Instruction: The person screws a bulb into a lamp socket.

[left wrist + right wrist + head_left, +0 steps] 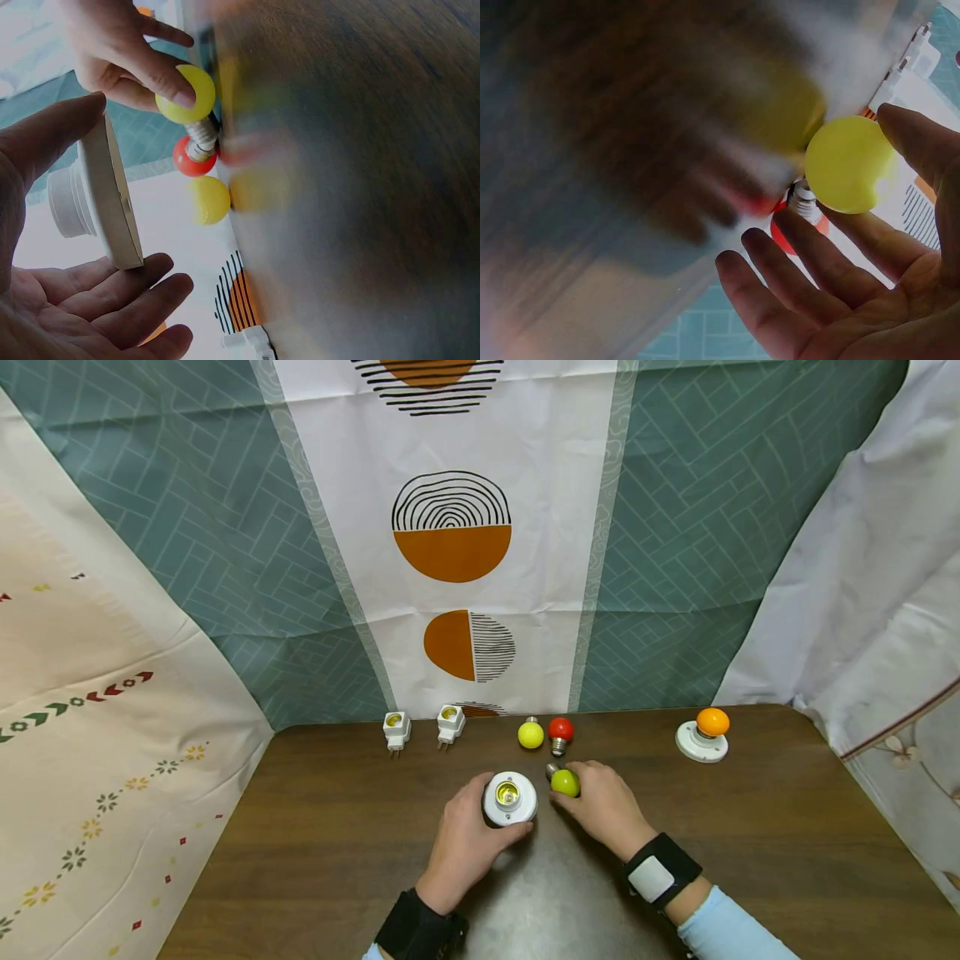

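My left hand (467,837) grips a round white lamp holder (509,813) by its rim, thumb on one side and fingers on the other. Its brassy socket faces up toward the head camera. Just to the right, my right hand (606,806) pinches a yellow-green light bulb (565,783) by its globe, the metal screw base pointing to the upper left. In the left wrist view, the lamp holder (112,195) is seen edge-on. The right wrist view has the bulb (849,163) between thumb and index finger, with the other fingers spread.
Beyond the hands lie another yellow bulb (530,734) and a red bulb (559,730). Two white plug-in sockets (396,732) (450,723) stand at the table's back edge. An orange bulb (712,722) sits on a second white holder (701,748) at the right. Patterned cloth (675,527) hangs behind the table.
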Demonstrator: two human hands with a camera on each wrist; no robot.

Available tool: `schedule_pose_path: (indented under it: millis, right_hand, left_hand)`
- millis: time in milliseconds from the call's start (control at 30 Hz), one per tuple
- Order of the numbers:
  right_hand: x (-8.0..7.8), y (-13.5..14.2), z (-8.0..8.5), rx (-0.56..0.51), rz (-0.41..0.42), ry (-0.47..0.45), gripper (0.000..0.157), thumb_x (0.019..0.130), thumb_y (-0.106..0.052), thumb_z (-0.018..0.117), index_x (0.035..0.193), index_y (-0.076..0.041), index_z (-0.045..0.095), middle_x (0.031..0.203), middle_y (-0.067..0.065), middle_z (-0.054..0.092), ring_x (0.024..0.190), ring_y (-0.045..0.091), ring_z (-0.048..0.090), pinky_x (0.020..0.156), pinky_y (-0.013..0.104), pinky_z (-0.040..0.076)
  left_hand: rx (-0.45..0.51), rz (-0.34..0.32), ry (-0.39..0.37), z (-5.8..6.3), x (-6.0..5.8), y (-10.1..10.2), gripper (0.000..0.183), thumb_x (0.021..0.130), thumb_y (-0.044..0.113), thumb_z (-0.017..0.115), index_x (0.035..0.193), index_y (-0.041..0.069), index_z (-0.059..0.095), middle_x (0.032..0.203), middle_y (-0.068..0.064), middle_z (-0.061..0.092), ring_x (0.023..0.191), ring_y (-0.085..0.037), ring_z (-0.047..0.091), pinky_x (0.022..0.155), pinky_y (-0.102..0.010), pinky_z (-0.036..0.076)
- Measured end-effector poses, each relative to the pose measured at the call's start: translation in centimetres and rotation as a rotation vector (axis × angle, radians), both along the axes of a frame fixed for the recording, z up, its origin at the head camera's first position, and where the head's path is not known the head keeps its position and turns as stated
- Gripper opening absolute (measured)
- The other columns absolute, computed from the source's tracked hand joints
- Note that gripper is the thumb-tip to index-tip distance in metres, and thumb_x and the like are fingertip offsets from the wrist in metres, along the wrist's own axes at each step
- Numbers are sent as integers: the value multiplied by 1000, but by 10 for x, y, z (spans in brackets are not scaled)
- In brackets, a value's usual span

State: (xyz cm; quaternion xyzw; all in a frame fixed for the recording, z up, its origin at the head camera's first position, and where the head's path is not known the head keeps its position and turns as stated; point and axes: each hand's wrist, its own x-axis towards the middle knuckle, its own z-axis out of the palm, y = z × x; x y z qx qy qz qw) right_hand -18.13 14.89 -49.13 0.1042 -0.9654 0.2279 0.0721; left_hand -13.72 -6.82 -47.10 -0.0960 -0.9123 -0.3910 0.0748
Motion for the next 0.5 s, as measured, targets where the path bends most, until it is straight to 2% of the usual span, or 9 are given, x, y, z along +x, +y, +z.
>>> schedule_pose_path:
  millis: [233,500]
  right_hand:
    - [4,7,10,-31,2,-39,49,73,-31,76,111,-4,63,97,7,61,77,17,52,69,32,47]
    - [10,16,31,-75,19,-44,58,73,-28,77,122,-4,57,110,10,60,88,20,55,78,38,48]
  left_hand:
    - [-9,-7,-4,-1,-1,0,81,64,51,80,127,11,50,114,3,55,101,-11,52,83,-32,44]
    - [-22,-17,13,0,-3,2,78,63,51,80,125,11,52,111,4,56,99,-10,53,82,-31,44]
